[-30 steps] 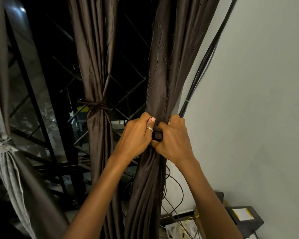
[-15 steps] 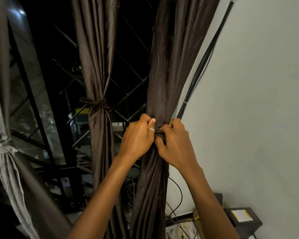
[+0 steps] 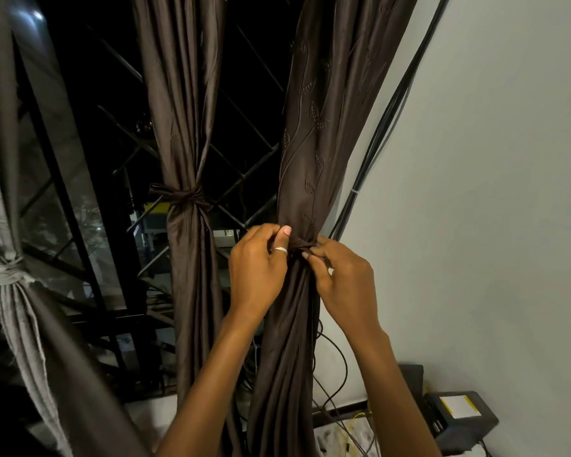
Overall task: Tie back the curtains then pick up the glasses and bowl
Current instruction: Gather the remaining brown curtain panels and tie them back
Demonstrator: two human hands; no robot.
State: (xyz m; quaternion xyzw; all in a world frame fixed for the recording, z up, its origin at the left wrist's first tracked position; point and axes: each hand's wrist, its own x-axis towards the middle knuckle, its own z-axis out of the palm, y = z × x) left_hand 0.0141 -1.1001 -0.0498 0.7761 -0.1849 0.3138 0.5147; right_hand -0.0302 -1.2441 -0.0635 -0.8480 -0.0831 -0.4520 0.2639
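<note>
Head view, change: hands drawn slightly apart since a second ago; knot exposed between them.
Left hand (image 3: 257, 272): pinching tie-back (image 3: 299, 249) end.
Right hand (image 3: 343, 282): pinching opposite end.
Right curtain (image 3: 310, 159): gathered beside wall (image 3: 491, 192).
Middle curtain (image 3: 182, 127): already tied.
Status: knot apparently tightening.
Glasses, bowl: not visible.

Both forearms are bare, with no sleeves showing. The left hand (image 3: 257, 268) wears a silver ring (image 3: 281, 250) on its thumb, just below a pale pink painted nail.
</note>
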